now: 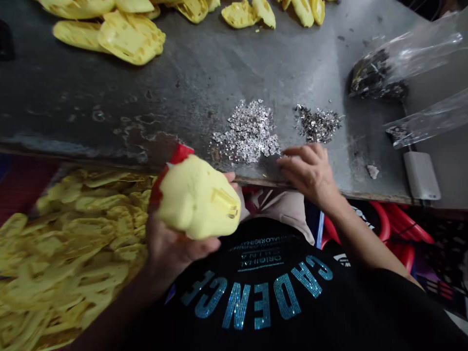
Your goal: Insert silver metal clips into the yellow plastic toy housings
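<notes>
My left hand (175, 243) grips a soft yellow foam piece (197, 197) with a red edge, holding it up just off the table's near edge. My right hand (309, 173) rests on the grey metal-topped table (146, 87), fingers slightly curled and holding nothing. Its fingertips lie close to a pile of silver sequins (246, 131) and a darker heap of small metal bits (317, 124).
More yellow foam pieces (127, 36) lie along the table's far side, and a large yellow heap (66, 253) sits below its near edge. Clear plastic bags (376, 73) and a white rectangular device (421, 175) are at the right, above red plastic furniture (402, 229).
</notes>
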{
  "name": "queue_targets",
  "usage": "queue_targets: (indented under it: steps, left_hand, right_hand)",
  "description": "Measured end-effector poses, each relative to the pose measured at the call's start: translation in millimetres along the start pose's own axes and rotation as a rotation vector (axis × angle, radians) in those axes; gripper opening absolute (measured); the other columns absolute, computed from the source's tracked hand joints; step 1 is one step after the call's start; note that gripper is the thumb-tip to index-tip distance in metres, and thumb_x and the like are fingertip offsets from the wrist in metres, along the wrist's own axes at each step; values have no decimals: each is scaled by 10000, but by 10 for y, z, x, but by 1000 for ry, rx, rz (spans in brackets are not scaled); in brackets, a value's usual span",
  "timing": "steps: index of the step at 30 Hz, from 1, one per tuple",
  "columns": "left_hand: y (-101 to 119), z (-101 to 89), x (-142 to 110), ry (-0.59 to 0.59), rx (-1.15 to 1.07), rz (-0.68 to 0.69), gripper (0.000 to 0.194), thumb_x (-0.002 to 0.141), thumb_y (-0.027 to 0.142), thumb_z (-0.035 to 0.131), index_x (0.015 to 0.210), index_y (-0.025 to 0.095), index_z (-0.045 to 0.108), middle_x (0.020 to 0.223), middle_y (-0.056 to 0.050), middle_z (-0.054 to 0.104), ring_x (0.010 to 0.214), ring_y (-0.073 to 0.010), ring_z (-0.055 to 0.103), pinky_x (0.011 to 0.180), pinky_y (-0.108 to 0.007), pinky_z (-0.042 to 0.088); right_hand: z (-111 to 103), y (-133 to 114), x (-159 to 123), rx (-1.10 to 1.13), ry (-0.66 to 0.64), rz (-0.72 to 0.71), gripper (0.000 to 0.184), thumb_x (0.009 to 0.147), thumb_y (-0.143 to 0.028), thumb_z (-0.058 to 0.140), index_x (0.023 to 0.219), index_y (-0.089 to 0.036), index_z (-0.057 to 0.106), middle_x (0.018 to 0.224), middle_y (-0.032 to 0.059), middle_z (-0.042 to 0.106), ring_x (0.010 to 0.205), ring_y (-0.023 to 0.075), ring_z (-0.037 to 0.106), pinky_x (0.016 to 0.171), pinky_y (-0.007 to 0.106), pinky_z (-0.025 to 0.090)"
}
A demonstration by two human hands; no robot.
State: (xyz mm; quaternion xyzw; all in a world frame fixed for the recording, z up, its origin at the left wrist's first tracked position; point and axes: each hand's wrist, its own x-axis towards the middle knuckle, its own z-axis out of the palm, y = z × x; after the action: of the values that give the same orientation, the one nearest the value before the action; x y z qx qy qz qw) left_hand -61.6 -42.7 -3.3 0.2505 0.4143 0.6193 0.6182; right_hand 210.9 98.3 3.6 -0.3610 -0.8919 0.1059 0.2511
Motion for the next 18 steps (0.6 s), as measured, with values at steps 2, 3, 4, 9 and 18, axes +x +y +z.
queue_targets:
  steps: [2, 3, 4, 9, 18]
  left_hand:
    - [-25, 88, -2, 34, 7, 99, 836, 734, 588, 1006, 1470, 348, 691, 1475, -75, 762, 1344, -315, 703, 1058, -374, 660]
    - [-44, 127, -6, 46, 14, 118, 812, 790, 692, 930, 1474, 323, 695, 1447, -88, 774, 1257, -296, 737, 1001, -351, 680]
    - [-64, 159, -10, 56, 18, 108, 782, 839, 753, 857, 1457, 296, 711, 1418, -96, 787, 1161, -275, 761, 946, -330, 692]
    - [-132, 223, 1, -16, -54, -6, 678, 932, 792, 716, 1271, 215, 822, 1218, -84, 852, 882, -209, 771, 767, -263, 686]
    - [-234, 343, 21, -42, -34, -49, 759, 924, 811, 718, 1448, 262, 744, 1304, -98, 842, 959, -250, 807, 830, -313, 694]
  right_hand:
    - [-75, 295, 1, -246, 13, -46, 161, 1098, -294, 670, 1193, -319, 797, 1299, 46, 813, 1180, 288, 631, 950, 481, 438]
    - [-103, 413, -13, -298, 14, -48, 160, 1096, -292, 672, 1196, -323, 793, 1277, 40, 815, 1172, 288, 625, 938, 474, 422]
    - [-126, 502, -35, -321, 21, -41, 154, 1095, -291, 674, 1191, -323, 790, 1250, 36, 817, 1158, 285, 622, 929, 467, 411]
    - [-173, 498, -149, -290, 105, 70, 129, 1075, -272, 683, 1138, -313, 787, 1198, 33, 804, 1115, 278, 615, 919, 456, 396]
    - [134, 146, 4, -327, -43, 19, 150, 1095, -368, 655, 1081, -271, 768, 979, 54, 738, 1014, 283, 546, 874, 440, 361]
